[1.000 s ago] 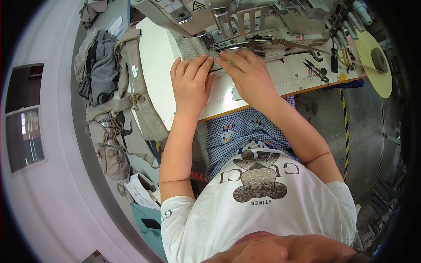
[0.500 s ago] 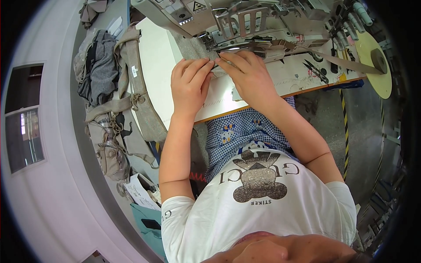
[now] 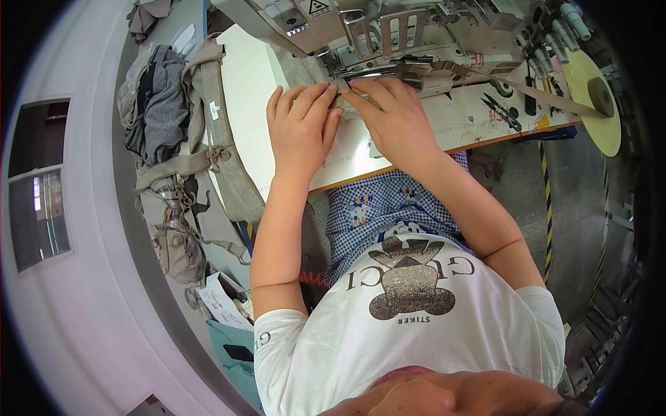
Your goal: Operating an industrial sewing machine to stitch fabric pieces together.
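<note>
At the sewing machine [image 3: 409,69], both my hands work beside the metal guide in front of the needle area. My left hand [image 3: 298,132] rests at the near edge of a grey cloth [image 3: 297,68], its fingers stretched and slightly spread, the thumb apart. My right hand [image 3: 394,125] lies just right of it, thumb and forefinger close together at the cloth's edge by the guide. Its other fingers bend over toward the machine and are partly hidden. A beige tape [image 3: 548,100] runs from a roll [image 3: 599,96] on the right into the guide.
Black thread snips [image 3: 501,114] lie on the white table [image 3: 243,90], right of my hands. A yellow disc [image 3: 579,69] carries the roll. Grey and beige garments [image 3: 163,104] are heaped at the left. An open carton [image 3: 223,301] stands lower left.
My left hand's fingers have spread and its thumb has come away from the forefinger. My right hand stays nearly in place by the guide.
</note>
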Motion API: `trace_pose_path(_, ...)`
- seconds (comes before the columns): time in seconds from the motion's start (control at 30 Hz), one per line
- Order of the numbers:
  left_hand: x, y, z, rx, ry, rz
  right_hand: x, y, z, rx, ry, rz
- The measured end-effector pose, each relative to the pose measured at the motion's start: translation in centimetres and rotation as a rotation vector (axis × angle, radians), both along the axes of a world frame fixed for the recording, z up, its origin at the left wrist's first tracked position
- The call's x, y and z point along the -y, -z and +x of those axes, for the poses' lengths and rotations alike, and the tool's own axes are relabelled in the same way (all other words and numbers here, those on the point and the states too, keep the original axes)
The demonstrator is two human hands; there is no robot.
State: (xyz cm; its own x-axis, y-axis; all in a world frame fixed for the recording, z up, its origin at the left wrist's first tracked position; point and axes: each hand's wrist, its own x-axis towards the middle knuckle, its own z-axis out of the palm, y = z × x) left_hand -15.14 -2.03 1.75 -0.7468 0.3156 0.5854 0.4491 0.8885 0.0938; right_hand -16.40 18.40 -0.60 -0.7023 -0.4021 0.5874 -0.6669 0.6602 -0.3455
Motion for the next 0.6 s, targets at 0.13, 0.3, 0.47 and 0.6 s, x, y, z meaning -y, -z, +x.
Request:
trace_pose_path(0.13,0.0,-0.1,-0.2,0.008,-0.021,-0.012,0.2,-0.2,0.0,0.011,-0.001,-0.006)
trace_pose_path(0.3,0.2,-0.1,-0.3,0.015,-0.018,-0.011,0.6,-0.4,0.0,0.027,0.006,-0.04)
trace_pose_path(0.47,0.8,-0.1,-0.5,0.044,0.02,0.037,0.9,-0.6,-0.2,0.005,0.019,-0.006)
trace_pose_path(0.6,1.2,0.3,-0.6,0.055,0.063,0.085,1.0,-0.7,-0.2,-0.005,0.012,-0.004)
